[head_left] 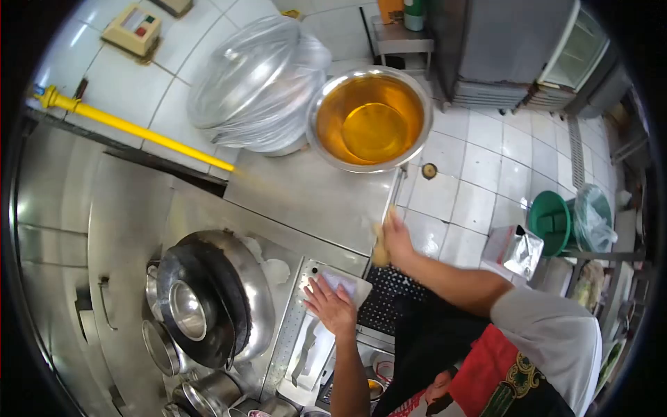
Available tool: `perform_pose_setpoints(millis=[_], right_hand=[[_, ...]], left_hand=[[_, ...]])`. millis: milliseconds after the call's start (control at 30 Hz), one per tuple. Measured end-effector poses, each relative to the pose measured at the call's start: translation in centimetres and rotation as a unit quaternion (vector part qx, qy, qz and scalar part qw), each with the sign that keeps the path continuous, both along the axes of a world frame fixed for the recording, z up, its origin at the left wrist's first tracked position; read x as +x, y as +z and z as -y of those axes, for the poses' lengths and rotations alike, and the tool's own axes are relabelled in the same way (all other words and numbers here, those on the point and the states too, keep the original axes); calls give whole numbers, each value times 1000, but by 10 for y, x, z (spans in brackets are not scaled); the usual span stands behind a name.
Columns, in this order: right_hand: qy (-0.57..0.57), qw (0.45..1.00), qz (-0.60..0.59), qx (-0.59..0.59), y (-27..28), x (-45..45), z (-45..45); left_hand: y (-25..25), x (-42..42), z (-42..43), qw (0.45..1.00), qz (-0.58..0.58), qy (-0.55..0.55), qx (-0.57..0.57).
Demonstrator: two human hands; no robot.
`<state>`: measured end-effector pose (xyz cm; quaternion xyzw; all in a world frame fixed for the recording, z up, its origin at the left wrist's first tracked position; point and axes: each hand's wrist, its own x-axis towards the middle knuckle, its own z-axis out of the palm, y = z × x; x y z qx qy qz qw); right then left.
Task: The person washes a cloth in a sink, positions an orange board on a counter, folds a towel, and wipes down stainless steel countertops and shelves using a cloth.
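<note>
My left hand lies palm down with its fingers spread, over the upper part of a narrow white board. A knife lies on the board, below and left of that hand. My right hand is closed around a blurred tan object, beside the front edge of the steel counter. What this object is cannot be made out. Above my right hand, a large steel bowl of amber liquid stands at the counter's corner.
Stacked dark woks and steel pots stand at the left. A plastic-wrapped container is beside the bowl. A yellow pipe runs along the wall. On the right are a green bucket and a foil-topped box.
</note>
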<state>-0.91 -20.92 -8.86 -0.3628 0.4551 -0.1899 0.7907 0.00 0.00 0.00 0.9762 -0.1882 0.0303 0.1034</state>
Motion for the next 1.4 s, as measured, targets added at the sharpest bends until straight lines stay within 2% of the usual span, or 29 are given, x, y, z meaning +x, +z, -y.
perform_pose_setpoints(millis=[67, 100, 200, 233, 300, 333, 367, 400, 433, 467, 500, 567, 633, 667, 700, 733, 767, 867, 967, 1067, 1133, 1200, 1233, 1300, 1333, 1367, 1400], right_hand=[[100, 978, 55, 176, 18, -53, -38], [160, 948, 95, 257, 51, -59, -39], [192, 957, 76, 205, 121, -55, -38], [182, 957, 125, 190, 150, -38, -35], [154, 950, 215, 165, 168, 1, -23], [207, 959, 195, -17, 166, 20, -12], [245, 934, 166, -201, 158, 34, 4], [274, 876, 124, -378, 149, 41, 12], [330, 810, 13, -485, 141, 43, 9], [381, 715, -98, -578, 132, 41, 2], [421, 596, -202, -653, 123, 44, -6], [393, 569, -125, -711, 107, 78, -29], [375, 544, -39, -750, 91, 137, -48], [388, 526, -53, -755, 77, 180, -56], [353, 524, -17, -775, 59, 230, -66], [375, 520, -2, -768, 54, 282, -79], [416, 451, 48, -788, 62, 324, -86], [465, 464, 290, -697, 43, 378, -116], [542, 411, 332, -654, 45, 330, -101], [515, 471, 404, -591, 32, 228, -64], [576, 474, 326, -581, 64, 151, -41], [556, 508, 300, -585, 69, 84, -20], [556, 528, 234, -598, 80, 53, -20], [503, 537, 222, -639, 79, 2, -20], [508, 571, 232, -602, 82, -20, -21], [473, 577, 216, -630, 77, -38, -19], [464, 590, 163, -640, 69, -57, -18]], left_hand=[[-5, -9, -1, 1000, 0, -1, 5], [-2, 0, -2, 1000, -1, -2, 1], [1, 2, -2, 1000, -9, 4, -6], [3, 3, -1, 1000, -15, 6, -17], [6, 1, -2, 999, -33, 6, -37], [8, 2, -4, 998, -51, 1, -44], [15, 6, -8, 995, -72, -7, -72], [26, 6, -12, 990, -99, -17, -102], [34, 5, -15, 982, -127, -22, -138], [41, 6, -23, 970, -130, -35, -201], [48, 6, -30, 959, -135, -42, -244], [65, 4, -47, 936, -144, -53, -317], [75, 4, -61, 924, -185, -42, -331], [74, 3, -65, 915, -199, -42, -348], [73, 4, -67, 906, -212, -44, -364], [69, 6, -67, 909, -210, -67, -353], [65, 7, -65, 912, -208, -92, -342], [67, 16, -52, 916, -223, -164, -292], [62, 20, -36, 901, -229, -215, -300], [66, 22, -35, 884, -247, -248, -310], [67, 24, -37, 883, -243, -264, -303], [69, 27, -38, 874, -211, -288, -329], [65, 28, -39, 883, -199, -285, -317], [52, 30, -42, 887, -177, -306, -296], [47, 32, -44, 895, -162, -328, -256], [29, 34, -40, 898, -159, -316, -262], [23, 38, -42, 910, -123, -330, -218]])
